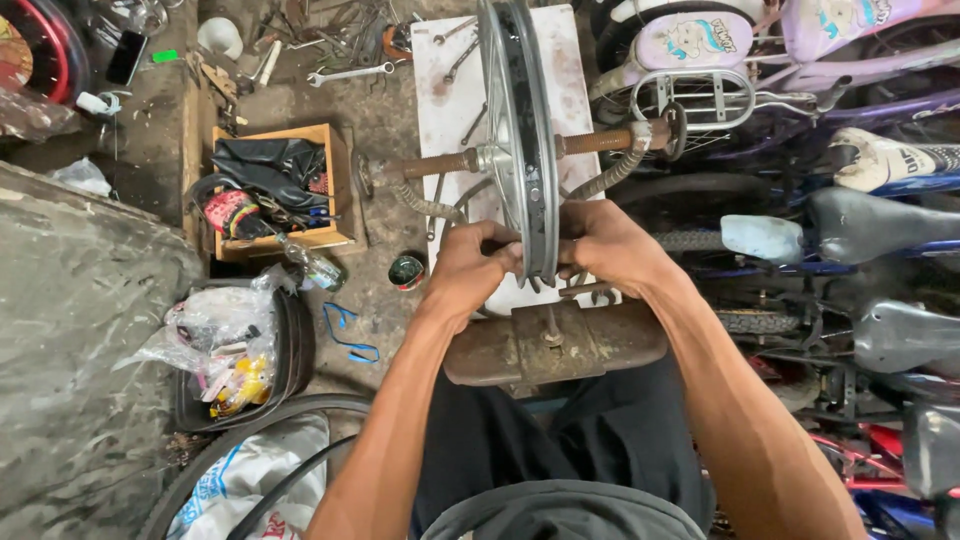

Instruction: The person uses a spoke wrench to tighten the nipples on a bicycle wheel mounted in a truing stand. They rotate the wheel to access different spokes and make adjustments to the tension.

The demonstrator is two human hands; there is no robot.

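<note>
Down on a dirty concrete workshop floor we are, scrap and tools scattered along the top of the frame, and parked bicycles packed along the right side, saddles and a pale purple child's frame showing. At far left, a big grey mottled slab fills the edge.

Containers now: the wooden box at upper left holds black rubber tubes and a red-patterned bit of cloth. Below it, a black tub is stuffed with clear plastic bags and small yellow packets. A small round tin sits on the floor just beside the left wrist.

Centre frame, the bicycle wheel rim stands upright, edge-on, its rusty axle running left to right over a white board. A rusty metal block lies at the person's knees.

And the hands: left hand has fingers curled tight on the rim's lower edge from the left; right hand is clamped on it from the right, thumbs nearly meeting.

A spanner lies at top, a blue cord lower left.
</note>
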